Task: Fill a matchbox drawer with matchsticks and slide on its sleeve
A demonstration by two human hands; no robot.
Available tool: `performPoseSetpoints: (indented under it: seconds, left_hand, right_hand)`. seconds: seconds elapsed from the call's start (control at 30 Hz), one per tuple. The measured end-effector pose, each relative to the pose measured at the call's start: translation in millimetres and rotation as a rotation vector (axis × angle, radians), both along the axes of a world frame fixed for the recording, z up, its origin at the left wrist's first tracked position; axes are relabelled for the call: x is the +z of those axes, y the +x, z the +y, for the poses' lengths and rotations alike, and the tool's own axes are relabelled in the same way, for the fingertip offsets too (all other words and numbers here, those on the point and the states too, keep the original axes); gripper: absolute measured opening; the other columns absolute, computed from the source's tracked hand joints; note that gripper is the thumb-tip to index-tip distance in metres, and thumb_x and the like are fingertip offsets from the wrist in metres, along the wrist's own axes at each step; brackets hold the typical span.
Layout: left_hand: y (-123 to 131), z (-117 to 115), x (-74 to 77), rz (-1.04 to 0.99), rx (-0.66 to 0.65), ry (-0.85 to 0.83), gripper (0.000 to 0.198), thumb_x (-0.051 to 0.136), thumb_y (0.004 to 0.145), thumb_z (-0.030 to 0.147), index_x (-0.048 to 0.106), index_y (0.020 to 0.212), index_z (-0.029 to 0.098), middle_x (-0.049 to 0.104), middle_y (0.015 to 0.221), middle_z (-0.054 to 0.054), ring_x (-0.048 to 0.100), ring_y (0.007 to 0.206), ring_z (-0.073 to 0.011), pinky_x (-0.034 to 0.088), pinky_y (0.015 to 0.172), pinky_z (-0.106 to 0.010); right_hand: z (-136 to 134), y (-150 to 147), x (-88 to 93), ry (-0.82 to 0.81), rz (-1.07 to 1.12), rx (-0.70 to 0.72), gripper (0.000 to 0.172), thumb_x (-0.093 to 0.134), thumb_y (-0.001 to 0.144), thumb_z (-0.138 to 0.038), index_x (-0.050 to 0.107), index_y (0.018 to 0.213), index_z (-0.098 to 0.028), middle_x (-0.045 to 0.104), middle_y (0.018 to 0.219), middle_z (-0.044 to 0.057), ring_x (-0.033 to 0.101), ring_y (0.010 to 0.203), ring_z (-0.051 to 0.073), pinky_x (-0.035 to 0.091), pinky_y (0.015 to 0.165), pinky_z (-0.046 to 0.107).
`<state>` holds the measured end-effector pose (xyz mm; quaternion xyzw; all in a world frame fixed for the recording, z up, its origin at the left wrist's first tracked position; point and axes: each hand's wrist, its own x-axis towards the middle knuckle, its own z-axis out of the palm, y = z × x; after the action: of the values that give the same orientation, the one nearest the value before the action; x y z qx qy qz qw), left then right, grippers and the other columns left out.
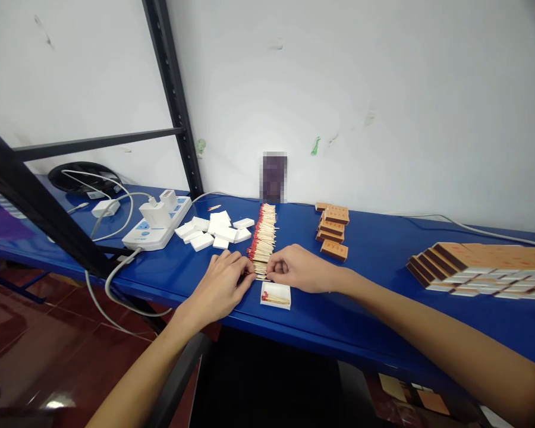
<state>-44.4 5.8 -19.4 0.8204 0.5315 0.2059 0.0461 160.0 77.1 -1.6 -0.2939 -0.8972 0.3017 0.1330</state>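
A long row of red-tipped matches runs from the wall toward me on the blue table. At its near end, my left hand pinches the red-head side of some matches. Opposite it, my right hand has its fingers closed at the plain ends of the same matches. Just below both hands lies a white matchbox tray with several matches in it, heads to the left. How many matches the fingers hold is hidden.
White trays lie heaped at left. Orange matchboxes are piled right of the row, and a larger stack stands far right. A power strip with cables sits beside the black shelf post. The white wall backs the table.
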Motion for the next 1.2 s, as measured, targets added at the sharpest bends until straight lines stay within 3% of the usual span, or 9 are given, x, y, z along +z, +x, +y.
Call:
performPoseSetpoints:
  seconds: [0.23,0.4,0.7,0.87,1.0,1.1,1.2]
  left_hand:
    - [-0.4,-1.7,1.1,0.003,0.004,0.014,0.022,0.042,0.097,0.031,0.060,0.091,0.020,0.059,0.092,-0.004,0.048,0.088,-0.0215,0.034,0.076,-0.037]
    - [0.7,-4.4,2.9,0.026,0.002,0.049,0.014,0.047,0.093,0.028,0.058,0.090,0.020,0.057,0.090,-0.003,0.048,0.088,-0.0216,0.035,0.077,-0.037]
    - [-0.8,-3.1,3.9,0.058,-0.015,0.009,0.014,0.044,0.092,0.027,0.057,0.088,0.021,0.056,0.088,-0.002,0.048,0.086,-0.0213,0.034,0.076,-0.036]
    - [-2.3,-2.2,4.4,-0.003,-0.048,-0.022,0.021,0.038,0.098,0.030,0.055,0.089,0.021,0.057,0.091,-0.002,0.048,0.086,-0.0201,0.033,0.077,-0.036]
    - [-1.6,-3.1,5.1,-0.043,-0.060,0.012,0.020,0.037,0.100,0.029,0.053,0.090,0.021,0.057,0.090,-0.002,0.047,0.084,-0.0194,0.034,0.077,-0.035]
    - [0.2,-4.8,6.2,-0.014,-0.147,0.066,0.017,0.040,0.099,0.029,0.053,0.092,0.020,0.057,0.091,-0.003,0.046,0.085,-0.0193,0.034,0.079,-0.034]
    - [1.8,-5.7,6.5,0.033,-0.245,0.095,0.017,0.042,0.099,0.031,0.054,0.094,0.019,0.057,0.093,-0.003,0.045,0.086,-0.0189,0.035,0.080,-0.033]
  right_hand:
    - [-6.8,30.3,2.2,-0.056,0.026,-0.093,0.009,0.058,0.077,-0.023,0.063,0.073,-0.017,0.057,0.060,-0.003,0.048,0.054,0.010,0.040,0.052,0.022]
    - [-22.7,33.6,7.2,-0.103,0.077,-0.037,0.007,0.057,0.076,-0.022,0.061,0.072,-0.018,0.053,0.058,-0.004,0.046,0.052,0.009,0.039,0.050,0.022]
    - [-33.2,27.3,6.6,0.101,0.060,-0.005,0.007,0.056,0.077,-0.016,0.053,0.071,-0.019,0.048,0.053,-0.007,0.041,0.047,0.008,0.034,0.049,0.022]
    - [-29.6,27.7,5.3,0.252,0.106,-0.027,0.012,0.055,0.080,-0.018,0.050,0.070,-0.019,0.051,0.063,-0.004,0.044,0.057,0.010,0.035,0.057,0.024]
    - [-28.1,29.3,6.4,0.272,0.178,-0.016,0.010,0.052,0.080,-0.014,0.049,0.072,-0.019,0.052,0.069,-0.003,0.044,0.063,0.011,0.035,0.062,0.025]
    - [-31.5,30.3,10.4,0.288,0.220,0.001,0.011,0.050,0.076,-0.009,0.048,0.073,-0.019,0.045,0.067,-0.004,0.038,0.060,0.010,0.032,0.058,0.024]
    - [-36.3,29.4,12.6,0.273,0.208,0.037,0.013,0.051,0.077,-0.010,0.050,0.086,-0.020,0.046,0.074,-0.003,0.041,0.064,0.011,0.034,0.061,0.024]
